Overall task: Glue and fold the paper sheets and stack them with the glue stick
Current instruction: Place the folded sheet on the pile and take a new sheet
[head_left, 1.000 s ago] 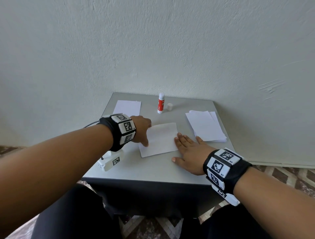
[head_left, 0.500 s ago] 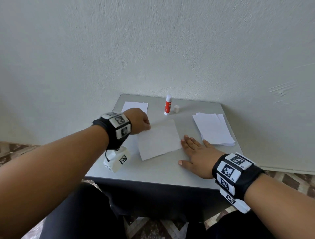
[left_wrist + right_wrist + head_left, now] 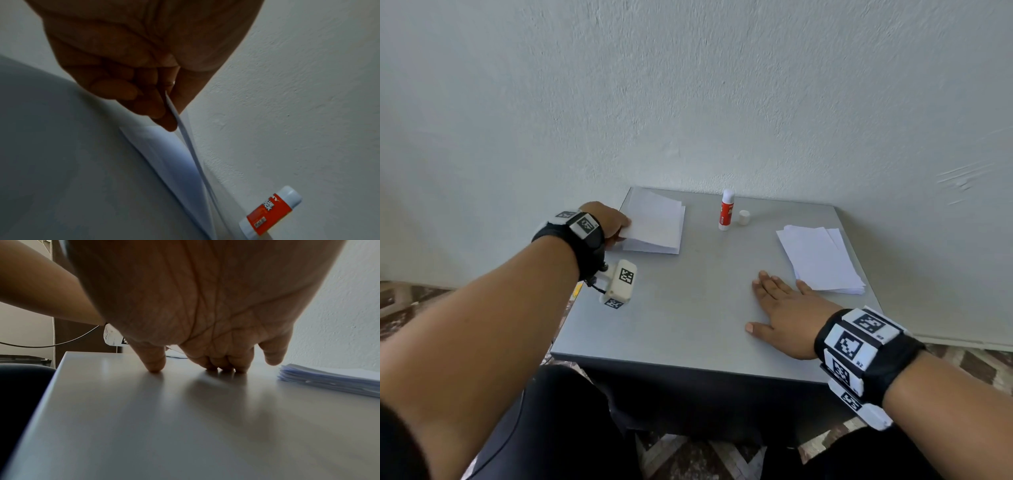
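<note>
My left hand [image 3: 616, 226] pinches the near left edge of a folded white sheet [image 3: 654, 222] and holds it slightly tilted over the folded paper lying at the table's back left. In the left wrist view the fingers [image 3: 164, 113] and thumb squeeze the folded sheet [image 3: 185, 129] above the lower paper [image 3: 164, 151]. My right hand [image 3: 780, 308] lies flat and open on the bare grey table [image 3: 688, 308], its fingertips [image 3: 226, 366] touching the surface. The red and white glue stick [image 3: 726, 210] stands uncapped at the back centre, its white cap [image 3: 744, 217] beside it.
A loose pile of unfolded white sheets [image 3: 820, 258] lies at the right side of the table, just beyond my right hand; it shows as a pile of sheets [image 3: 329, 379] in the right wrist view. A white wall [image 3: 688, 85] rises directly behind the table.
My left hand picked the folded sheet up from the table's centre and carried it to the back left, over the paper there. My right hand stayed flat in place.
</note>
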